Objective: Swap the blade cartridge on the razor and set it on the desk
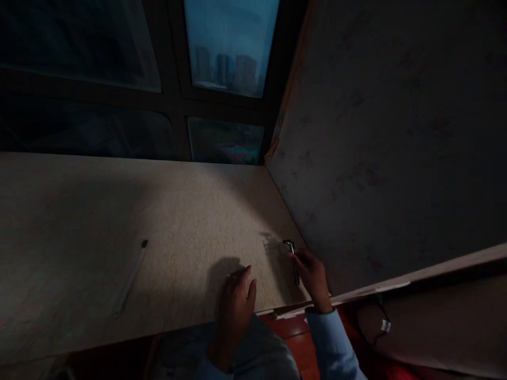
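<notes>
One metal key [291,248] is standing at lower centre, the right hand [312,274] gripping it; the left hand [236,295] is lying flat, fingers loose, on the board [99,221].

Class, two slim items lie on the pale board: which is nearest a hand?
The dark L-shaped metal key, at the fingertips of the right hand; the long pale strip lies alone, far left.

On your rt the upright panel [380,137] walls you off; no passing there. Left of the panel the flat board [99,211] gives free room, w/ only a thin strip [129,279] well left. Tight at the panel's foot: rt hand [312,274] grips the hex key [292,258] just beside it, left hand [237,295] flat nearby. The window [229,47] closes the panel's far end.
</notes>
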The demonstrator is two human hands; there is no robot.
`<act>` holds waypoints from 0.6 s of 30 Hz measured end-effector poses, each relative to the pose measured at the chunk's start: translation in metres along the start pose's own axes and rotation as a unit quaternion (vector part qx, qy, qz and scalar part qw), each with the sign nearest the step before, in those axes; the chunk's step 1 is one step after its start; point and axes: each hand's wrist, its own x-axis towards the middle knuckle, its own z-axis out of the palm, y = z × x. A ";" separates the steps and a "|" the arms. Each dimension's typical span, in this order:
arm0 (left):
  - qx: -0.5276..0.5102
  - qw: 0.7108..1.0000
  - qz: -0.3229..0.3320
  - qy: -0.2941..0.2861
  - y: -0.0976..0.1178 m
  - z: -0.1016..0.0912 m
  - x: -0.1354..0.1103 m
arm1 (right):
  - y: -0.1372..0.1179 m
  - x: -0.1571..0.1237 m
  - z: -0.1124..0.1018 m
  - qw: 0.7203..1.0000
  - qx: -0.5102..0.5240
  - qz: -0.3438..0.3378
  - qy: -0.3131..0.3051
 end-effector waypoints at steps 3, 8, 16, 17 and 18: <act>0.019 1.000 0.023 0.007 -0.008 0.006 0.006 | 0.006 0.015 -0.001 0.994 -0.106 -0.016 -0.014; 0.047 0.998 0.040 0.019 -0.009 0.008 0.009 | 0.005 0.031 0.010 0.984 -0.171 -0.016 -0.038; 0.048 0.997 0.060 0.013 -0.006 0.001 0.008 | 0.001 0.040 0.024 0.974 -0.220 -0.018 -0.058; 0.047 0.997 0.060 0.013 -0.005 0.001 0.008 | 0.001 0.040 0.024 0.973 -0.221 -0.019 -0.061; 0.046 0.997 0.060 0.012 -0.005 0.001 0.008 | 0.002 0.040 0.025 0.973 -0.221 -0.020 -0.064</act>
